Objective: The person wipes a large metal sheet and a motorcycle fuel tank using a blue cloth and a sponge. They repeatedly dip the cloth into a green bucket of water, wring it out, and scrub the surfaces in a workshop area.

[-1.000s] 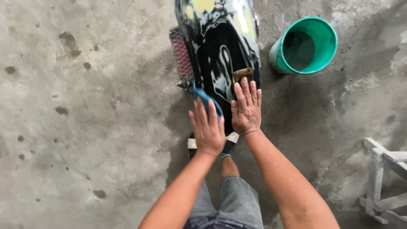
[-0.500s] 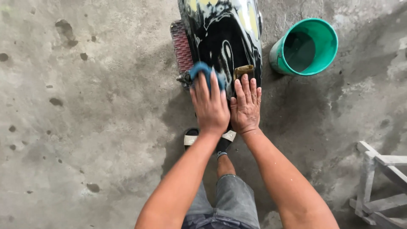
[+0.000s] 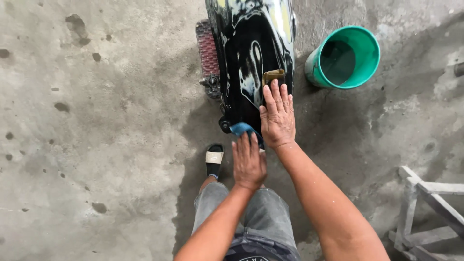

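Left hand (image 3: 249, 162) pulled back | blue cloth (image 3: 240, 128) seemingly under fingertips

Motorcycle body (image 3: 251, 53) ahead on concrete floor (image 3: 96, 145); bucket (image 3: 345, 58) right of it; cloth (image 3: 241, 129) under left hand (image 3: 249, 162); right hand (image 3: 277, 116) flat on body; wooden frame (image 3: 425, 212) far right.
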